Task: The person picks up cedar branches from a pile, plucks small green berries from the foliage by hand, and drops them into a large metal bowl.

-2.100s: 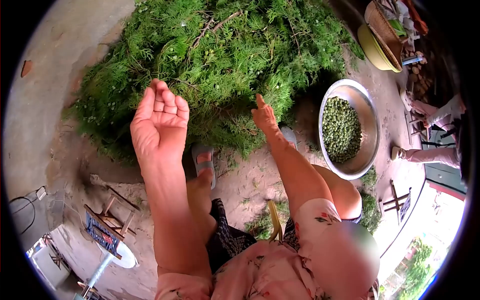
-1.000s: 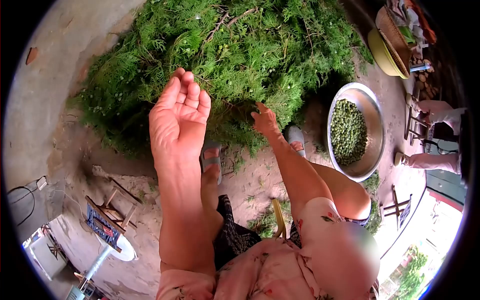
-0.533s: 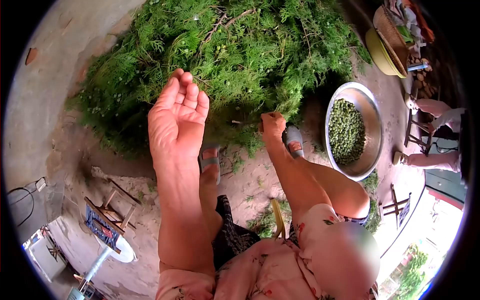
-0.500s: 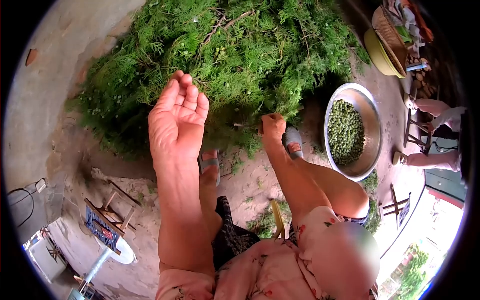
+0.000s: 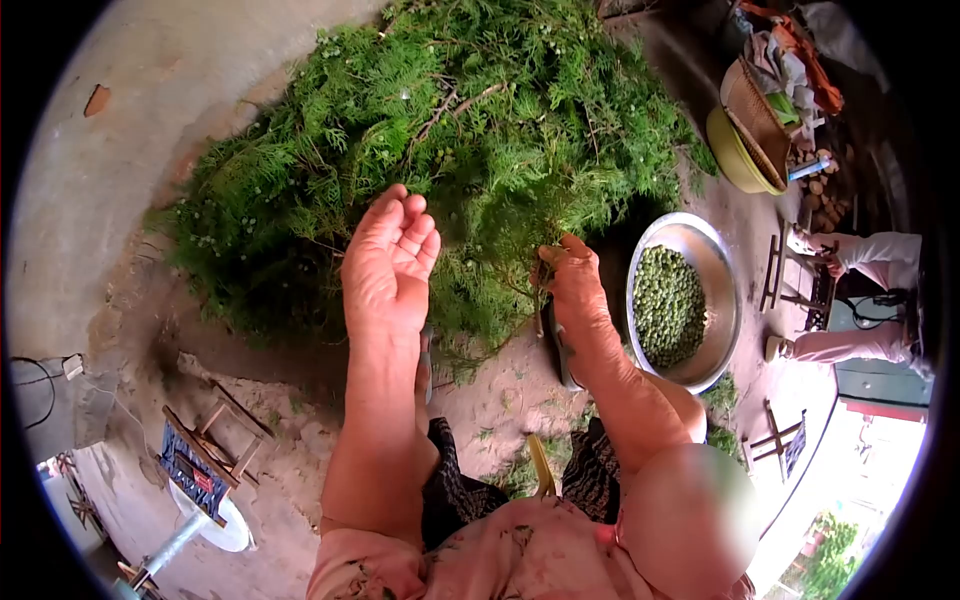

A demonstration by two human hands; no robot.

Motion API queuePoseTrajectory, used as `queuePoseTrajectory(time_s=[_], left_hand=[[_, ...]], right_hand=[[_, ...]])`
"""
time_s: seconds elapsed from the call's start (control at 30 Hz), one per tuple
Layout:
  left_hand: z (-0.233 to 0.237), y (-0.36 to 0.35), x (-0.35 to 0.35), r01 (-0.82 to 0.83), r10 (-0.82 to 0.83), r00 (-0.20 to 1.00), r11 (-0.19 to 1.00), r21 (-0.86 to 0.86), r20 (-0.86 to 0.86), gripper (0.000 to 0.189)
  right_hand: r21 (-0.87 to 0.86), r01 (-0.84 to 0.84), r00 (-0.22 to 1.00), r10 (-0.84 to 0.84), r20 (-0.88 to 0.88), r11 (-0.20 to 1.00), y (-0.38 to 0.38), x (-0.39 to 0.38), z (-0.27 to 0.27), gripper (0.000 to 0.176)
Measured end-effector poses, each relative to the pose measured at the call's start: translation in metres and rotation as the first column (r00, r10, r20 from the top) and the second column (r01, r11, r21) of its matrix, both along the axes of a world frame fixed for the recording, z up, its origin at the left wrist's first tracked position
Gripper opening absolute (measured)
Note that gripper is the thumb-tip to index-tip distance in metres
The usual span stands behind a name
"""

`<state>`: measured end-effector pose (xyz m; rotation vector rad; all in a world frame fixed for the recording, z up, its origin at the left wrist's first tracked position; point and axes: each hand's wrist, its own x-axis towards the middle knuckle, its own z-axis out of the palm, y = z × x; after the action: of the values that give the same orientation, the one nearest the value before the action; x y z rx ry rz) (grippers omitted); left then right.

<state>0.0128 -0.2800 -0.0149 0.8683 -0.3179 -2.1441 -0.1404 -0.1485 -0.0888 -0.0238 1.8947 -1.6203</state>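
Note:
My left hand (image 5: 390, 262) is turned palm up over the near edge of a big heap of leafy evergreen branches (image 5: 400, 130). Its fingers are loosely curled, and nothing shows in the palm. To its right, my right hand (image 5: 575, 283) is closed on the stem of a green branch (image 5: 510, 250), whose feathery foliage spreads between the two hands. Right of that hand stands a metal basin (image 5: 722, 300). Many small green cones (image 5: 668, 305) lie in it.
A yellow-green tub (image 5: 735, 155) and a wicker basket (image 5: 755, 115) stand at the upper right. A seated person's legs (image 5: 820, 347) show beyond the basin. A small folding stool (image 5: 205, 450) is at lower left, with a pale wall (image 5: 130, 130) above.
My right hand has risen with the branch, whose foliage now shows more clearly between my hands. My left hand keeps its cupped pose. The whole view has shifted slightly.

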Motion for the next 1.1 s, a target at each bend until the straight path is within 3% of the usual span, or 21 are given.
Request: queuePoseTrajectory(time_s=[0.03, 0.1, 0.23, 0.27, 0.3, 0.37, 0.4, 0.43, 0.5, 0.53, 0.57, 0.63, 0.73, 0.83, 0.9, 0.97, 1.0, 1.03, 1.07, 1.1], left_hand=[[0.003, 0.001, -0.001, 0.007, -0.006, 1.0, 1.0, -0.009, 0.026, 0.013], [0.005, 0.004, -0.004, 0.026, -0.024, 0.999, 0.999, -0.032, 0.048, 0.015], [0.006, 0.009, -0.007, 0.069, -0.06, 0.993, 0.994, -0.086, 0.101, 0.015], [0.006, 0.01, -0.01, 0.089, -0.073, 0.989, 0.987, -0.133, 0.126, 0.015], [0.007, 0.011, -0.013, 0.113, -0.086, 0.985, 0.977, -0.18, 0.152, 0.016], [0.008, 0.014, -0.018, 0.138, -0.094, 0.979, 0.958, -0.25, 0.182, 0.019], [0.004, 0.015, -0.02, 0.138, -0.087, 0.978, 0.951, -0.278, 0.19, 0.024], [0.002, 0.016, -0.022, 0.132, -0.079, 0.978, 0.951, -0.28, 0.195, 0.024], [0.0, 0.02, -0.027, 0.106, 0.056, 0.943, 0.885, -0.454, 0.328, 0.033], [0.004, 0.022, -0.027, 0.137, 0.068, 0.905, 0.888, -0.44, 0.419, 0.046], [0.003, 0.023, -0.027, 0.187, 0.079, 0.871, 0.86, -0.475, 0.485, 0.048], [0.011, 0.018, -0.025, 0.274, -0.053, 0.893, 0.851, -0.448, 0.446, 0.043], [0.011, 0.015, -0.024, 0.354, -0.166, 0.888, 0.841, -0.409, 0.429, 0.032], [0.002, 0.012, -0.021, 0.375, -0.24, 0.913, 0.814, -0.445, 0.329, 0.026], [0.006, 0.017, -0.024, 0.311, -0.211, 0.941, 0.846, -0.433, 0.265, 0.017], [0.005, 0.017, -0.027, 0.309, -0.175, 0.939, 0.807, -0.502, 0.298, 0.013], [0.005, 0.021, -0.032, 0.185, -0.056, 0.972, 0.779, -0.599, 0.228, 0.009], [0.005, 0.022, -0.033, 0.188, -0.057, 0.972, 0.777, -0.6, 0.23, 0.009], [0.005, 0.023, -0.033, 0.195, -0.048, 0.967, 0.771, -0.606, 0.251, 0.008], [0.005, 0.022, -0.033, 0.201, -0.037, 0.962, 0.765, -0.611, 0.271, 0.007]], right_hand=[[-0.009, -0.006, 1.0, 0.005, -0.011, 1.0, -0.001, -0.003, 0.01, 0.046], [-0.181, -0.15, 0.959, 0.188, 0.213, 0.972, -0.002, -0.011, 0.028, 0.05], [-0.153, -0.21, 0.954, 0.237, 0.182, 0.966, -0.004, -0.001, 0.064, 0.045], [-0.096, -0.322, 0.937, 0.332, 0.114, 0.942, -0.001, -0.003, 0.062, 0.047], [-0.101, -0.33, 0.934, 0.34, 0.108, 0.939, -0.001, 0.001, 0.068, 0.047], [-0.063, -0.295, 0.941, 0.301, 0.155, 0.953, -0.002, 0.014, 0.088, 0.056], [-0.13, -0.324, 0.923, 0.343, 0.174, 0.937, -0.001, 0.019, 0.093, 0.055], [-0.134, -0.33, 0.919, 0.351, 0.178, 0.934, 0.002, 0.019, 0.082, 0.055], [-0.169, -0.405, 0.908, 0.417, 0.042, 0.899, 0.008, 0.018, 0.05, 0.049], [-0.293, -0.338, 0.905, 0.394, 0.161, 0.895, 0.008, 0.024, 0.057, 0.041], [-0.298, -0.342, 0.9, 0.402, 0.17, 0.891, 0.009, 0.025, 0.052, 0.041], [-0.409, -0.347, 0.846, 0.47, 0.251, 0.844, 0.014, 0.025, 0.044, 0.036], [-0.394, -0.416, 0.82, 0.526, 0.228, 0.819, 0.016, 0.029, 0.048, 0.034], [-0.362, -0.482, 0.801, 0.569, 0.185, 0.797, 0.019, 0.032, 0.044, 0.033], [-0.396, -0.422, 0.774, 0.552, 0.31, 0.815, 0.019, 0.037, 0.048, 0.033], [-0.418, -0.415, 0.792, 0.547, 0.271, 0.808, 0.018, 0.04, 0.057, 0.028], [-0.305, -0.528, 0.784, 0.593, 0.183, 0.793, 0.016, 0.039, 0.064, 0.028], [-0.18, -0.62, 0.761, 0.641, 0.099, 0.764, 0.014, 0.038, 0.067, 0.029], [-0.098, -0.719, 0.695, 0.712, -0.094, 0.689, 0.017, 0.026, 0.051, 0.025], [-0.1, -0.717, 0.697, 0.711, -0.097, 0.69, 0.02, 0.015, 0.053, 0.025]])
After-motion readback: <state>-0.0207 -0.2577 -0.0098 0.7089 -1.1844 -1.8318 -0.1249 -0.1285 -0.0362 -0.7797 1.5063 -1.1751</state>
